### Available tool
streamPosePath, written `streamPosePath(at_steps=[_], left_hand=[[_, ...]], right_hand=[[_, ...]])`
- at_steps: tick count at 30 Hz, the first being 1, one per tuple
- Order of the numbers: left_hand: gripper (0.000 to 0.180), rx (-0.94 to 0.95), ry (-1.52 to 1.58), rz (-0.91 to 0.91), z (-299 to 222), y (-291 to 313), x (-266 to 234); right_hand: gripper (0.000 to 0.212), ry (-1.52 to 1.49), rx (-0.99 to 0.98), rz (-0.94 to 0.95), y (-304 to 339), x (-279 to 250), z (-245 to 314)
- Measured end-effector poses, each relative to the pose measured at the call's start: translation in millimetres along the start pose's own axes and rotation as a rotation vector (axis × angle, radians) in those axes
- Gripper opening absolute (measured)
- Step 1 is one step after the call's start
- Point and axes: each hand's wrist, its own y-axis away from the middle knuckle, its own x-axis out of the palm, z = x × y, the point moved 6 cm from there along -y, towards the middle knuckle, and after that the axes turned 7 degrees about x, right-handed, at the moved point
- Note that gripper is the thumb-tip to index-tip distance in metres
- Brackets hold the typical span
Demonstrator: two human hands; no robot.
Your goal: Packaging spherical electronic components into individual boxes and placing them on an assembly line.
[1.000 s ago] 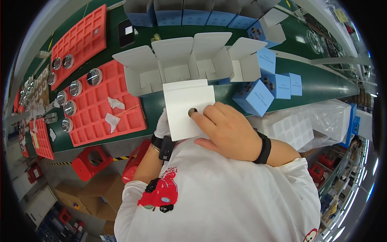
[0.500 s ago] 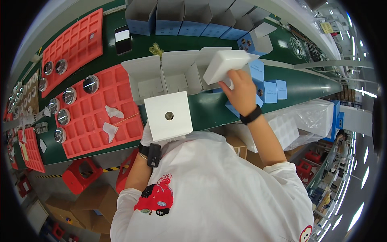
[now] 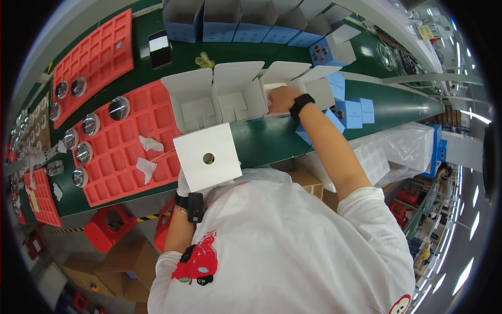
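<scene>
My gloved left hand [image 3: 183,185] holds a square white card piece [image 3: 212,175] with a round hole in its middle, close to my body at the table's front edge. Most of that hand is hidden beneath the card. My bare right hand [image 3: 283,99] reaches down into an open white-lined box [image 3: 269,78], third in the front row. Its fingers are out of sight inside, and the white foam block seen earlier is largely hidden there. Left of it stand two more open boxes [image 3: 238,102], their flaps raised and their grey-white insides showing.
Red compartment trays [image 3: 138,115] with round glossy lens-like parts [image 3: 119,108] lie at left. Behind stand several open blue boxes [image 3: 219,30] and a phone [image 3: 160,49]. Closed blue boxes [image 3: 353,115] sit at right. Plastic-wrapped white foam [image 3: 366,159] is beyond the table's front edge.
My right hand has brought the white foam block down into the third box, where both are now partly hidden. My left hand and the card have shifted slightly left and tilted.
</scene>
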Motion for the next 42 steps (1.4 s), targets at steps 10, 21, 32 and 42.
streamPosePath(at_steps=[10, 21, 32, 42], left_hand=[[0.087, -0.015, -0.075, -0.02, -3, -4, -2], [0.079, 0.081, -0.246, -0.182, -17, 14, -24], [0.081, 0.111, -0.575, -0.123, -30, 25, -5], [0.106, 0.052, -0.257, -0.057, -44, 54, -41]], right_hand=[[0.04, -0.004, 0.06, 0.091, -73, 85, -30], [0.018, -0.758, -0.124, -0.766, 156, -63, 32], [0.038, -0.573, -0.613, -0.725, 210, -28, 168], [0.03, -0.139, -0.09, -1.104, 96, -23, 92]])
